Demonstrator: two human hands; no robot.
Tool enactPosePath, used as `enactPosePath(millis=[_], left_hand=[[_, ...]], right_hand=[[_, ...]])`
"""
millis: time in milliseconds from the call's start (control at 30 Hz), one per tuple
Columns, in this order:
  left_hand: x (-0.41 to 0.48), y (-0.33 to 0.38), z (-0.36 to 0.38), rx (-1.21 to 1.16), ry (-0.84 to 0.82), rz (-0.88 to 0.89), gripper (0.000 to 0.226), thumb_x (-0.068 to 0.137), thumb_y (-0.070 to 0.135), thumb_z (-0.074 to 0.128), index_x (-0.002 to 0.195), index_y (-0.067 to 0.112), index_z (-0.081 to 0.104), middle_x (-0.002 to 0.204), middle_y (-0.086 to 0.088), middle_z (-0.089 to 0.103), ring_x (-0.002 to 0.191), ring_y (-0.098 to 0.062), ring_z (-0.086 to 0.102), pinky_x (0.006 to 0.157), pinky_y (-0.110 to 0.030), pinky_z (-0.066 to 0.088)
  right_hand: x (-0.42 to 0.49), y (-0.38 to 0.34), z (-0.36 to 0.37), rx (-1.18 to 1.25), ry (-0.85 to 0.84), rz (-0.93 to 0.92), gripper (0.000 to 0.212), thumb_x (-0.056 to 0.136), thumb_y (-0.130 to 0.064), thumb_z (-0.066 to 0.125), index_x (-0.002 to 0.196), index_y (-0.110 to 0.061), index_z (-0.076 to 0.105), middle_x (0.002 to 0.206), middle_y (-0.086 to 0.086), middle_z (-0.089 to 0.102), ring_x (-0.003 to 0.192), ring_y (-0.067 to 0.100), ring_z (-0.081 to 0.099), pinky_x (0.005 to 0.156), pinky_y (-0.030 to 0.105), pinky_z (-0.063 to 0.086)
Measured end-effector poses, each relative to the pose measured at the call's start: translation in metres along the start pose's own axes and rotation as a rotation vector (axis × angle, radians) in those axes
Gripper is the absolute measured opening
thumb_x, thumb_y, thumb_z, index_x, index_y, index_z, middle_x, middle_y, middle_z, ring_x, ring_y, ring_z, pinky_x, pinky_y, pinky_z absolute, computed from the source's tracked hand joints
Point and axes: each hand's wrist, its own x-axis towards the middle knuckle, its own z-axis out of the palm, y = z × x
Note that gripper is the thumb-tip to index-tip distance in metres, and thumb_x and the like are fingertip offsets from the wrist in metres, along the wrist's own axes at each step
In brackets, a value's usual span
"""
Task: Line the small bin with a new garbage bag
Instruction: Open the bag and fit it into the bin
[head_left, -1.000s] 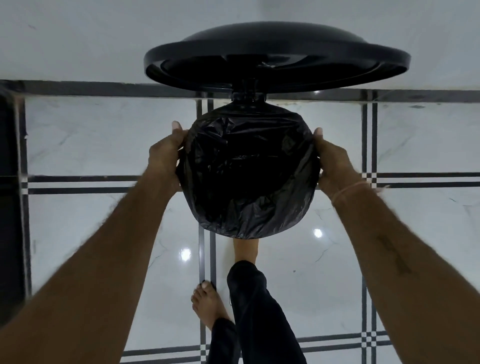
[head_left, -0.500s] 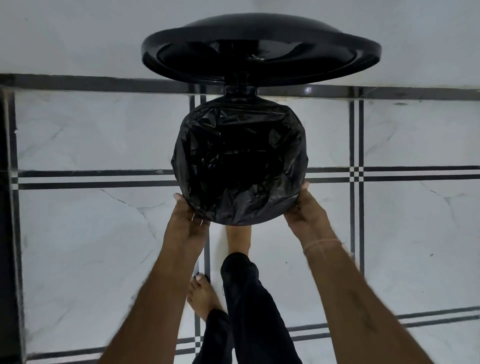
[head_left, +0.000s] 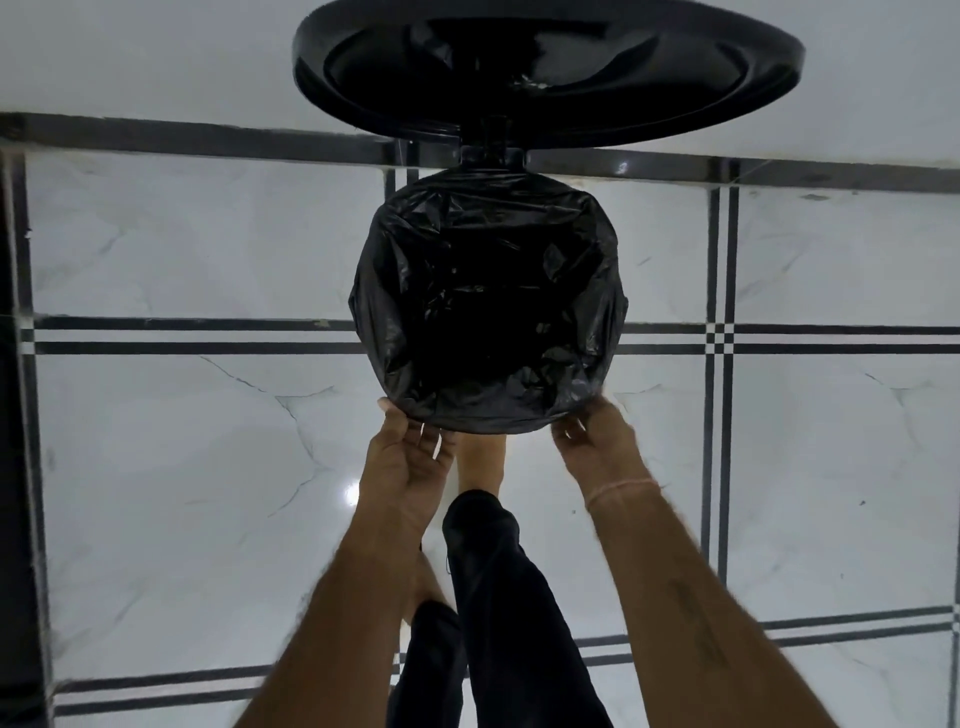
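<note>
Both hands work the near edge of the bin, fingers spread loosely rather than clamped. The left hand (head_left: 410, 457) has its fingertips touching the underside of the folded-over garbage bag (head_left: 488, 312) at the near-left of the rim; the right hand (head_left: 597, 441) does the same at the near-right. Whether either one actually pinches plastic cannot be told, as the fingertips are partly hidden under the overhang.

In the head view, the one view given, the small bin (head_left: 488, 423) stands on the tiled floor (head_left: 182, 441), its mouth fully covered by the black bag, which drapes inside and folds over the rim all round. The lid (head_left: 545, 67) stands raised on the far side of the bin, probably because a bare foot (head_left: 480, 462) just nearer than the bin is pressing a pedal, leaving both hands free. The hands sit low, likely to tug the overhang down so it stays snug.
</note>
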Motion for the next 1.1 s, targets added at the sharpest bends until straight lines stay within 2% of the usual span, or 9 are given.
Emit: enactPosePath(millis=[67,133,233,367,533,600,700,800,1100], left_hand=[[-0.002,0.011,0.003,0.075,-0.002,0.044,0.039,0.101,0.052,0.053,0.105,0.017,0.070,0.101,0.000,0.076,0.105,-0.020,0.067,0.099,-0.040,0.052],[-0.003,0.029,0.011,0.126,-0.036,0.093,0.048,0.100,0.059,0.050,0.113,0.017,0.071,0.113,-0.002,0.074,0.112,-0.022,0.067,0.102,-0.042,0.053],[0.003,0.047,0.019,0.210,-0.102,0.178,0.050,0.104,0.052,0.049,0.132,0.014,0.064,0.131,-0.008,0.071,0.124,-0.027,0.066,0.105,-0.047,0.054],[0.014,0.049,0.022,0.197,-0.104,0.202,0.037,0.105,0.041,0.052,0.129,0.014,0.061,0.123,-0.007,0.072,0.131,-0.031,0.062,0.102,-0.045,0.055],[0.022,0.049,0.019,0.212,-0.114,0.215,0.036,0.103,0.042,0.054,0.124,0.014,0.065,0.121,-0.004,0.074,0.125,-0.028,0.066,0.092,-0.040,0.060],[0.023,0.048,0.018,0.222,-0.117,0.222,0.040,0.102,0.043,0.054,0.127,0.013,0.064,0.123,-0.004,0.075,0.122,-0.026,0.068,0.097,-0.043,0.059],[0.022,0.048,0.018,0.231,-0.146,0.233,0.037,0.097,0.046,0.057,0.116,0.016,0.067,0.104,0.004,0.079,0.105,-0.019,0.073,0.084,-0.035,0.062],[0.024,0.049,0.016,0.223,-0.157,0.238,0.034,0.092,0.046,0.060,0.110,0.019,0.068,0.096,0.006,0.080,0.094,-0.014,0.075,0.079,-0.031,0.062],[0.022,0.048,0.019,0.204,-0.096,0.214,0.028,0.094,0.043,0.062,0.108,0.020,0.071,0.099,0.004,0.080,0.110,-0.024,0.072,0.097,-0.046,0.058]], right_hand=[[-0.006,-0.005,-0.004,-0.196,0.153,-0.336,0.023,0.102,-0.037,0.059,0.098,-0.015,0.063,0.103,-0.001,0.063,0.094,0.016,0.058,0.089,0.033,0.050],[-0.034,-0.011,0.000,-0.521,0.146,-0.985,0.026,0.100,-0.041,0.060,0.107,-0.016,0.061,0.108,-0.005,0.059,0.101,0.017,0.056,0.091,0.032,0.047],[-0.059,-0.010,0.032,-1.015,-0.424,-1.380,0.027,0.101,-0.037,0.059,0.121,-0.019,0.065,0.117,-0.002,0.063,0.109,0.022,0.061,0.093,0.038,0.049],[-0.029,0.009,0.082,-1.898,-0.656,-1.107,0.045,0.104,-0.056,0.040,0.140,-0.033,0.053,0.144,0.000,0.056,0.133,0.030,0.050,0.109,0.054,0.037],[0.025,0.011,0.085,-1.961,-0.628,-0.460,0.065,0.103,-0.068,0.029,0.157,-0.035,0.042,0.165,0.006,0.041,0.152,0.034,0.036,0.125,0.049,0.026],[0.026,0.005,0.091,-1.912,-0.573,-0.540,0.060,0.101,-0.068,0.035,0.142,-0.031,0.060,0.150,0.010,0.058,0.140,0.036,0.052,0.117,0.048,0.039],[-0.001,-0.006,0.107,-1.804,-0.633,-1.102,0.038,0.097,-0.054,0.050,0.106,-0.024,0.072,0.110,0.004,0.073,0.109,0.031,0.068,0.091,0.044,0.055],[-0.030,-0.015,0.137,-1.884,-0.829,-1.402,0.035,0.092,-0.051,0.055,0.109,-0.027,0.075,0.110,-0.002,0.073,0.110,0.028,0.065,0.092,0.045,0.053],[0.010,-0.035,0.214,-2.069,-0.651,-1.036,0.034,0.096,-0.025,0.063,0.127,-0.013,0.072,0.131,0.015,0.071,0.123,0.035,0.065,0.105,0.040,0.051]])
